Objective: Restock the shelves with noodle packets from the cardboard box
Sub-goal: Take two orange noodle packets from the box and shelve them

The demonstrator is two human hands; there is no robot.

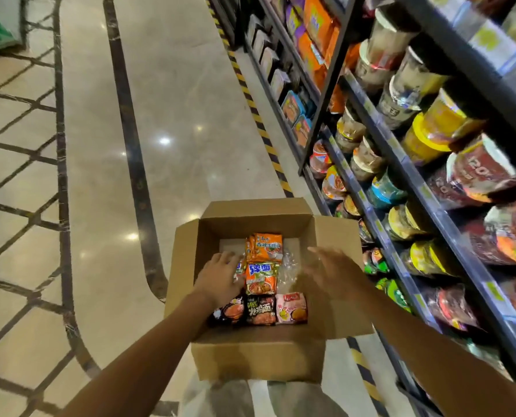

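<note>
Pick-up step: left hand [220, 276] rests fingers spread on the orange noodle packets [262, 273] inside the cardboard box [250, 356]; right hand [330, 275], blurred, hovers open, holding nothing; next, presumably, a firm grip and a lift toward the shelves [416, 182].

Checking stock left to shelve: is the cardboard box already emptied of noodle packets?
No, the cardboard box holds several noodle packets, among them an orange packet, a black packet and a pink packet.

Glossy floor [175, 115] — cardboard box [256, 359] atop
</note>
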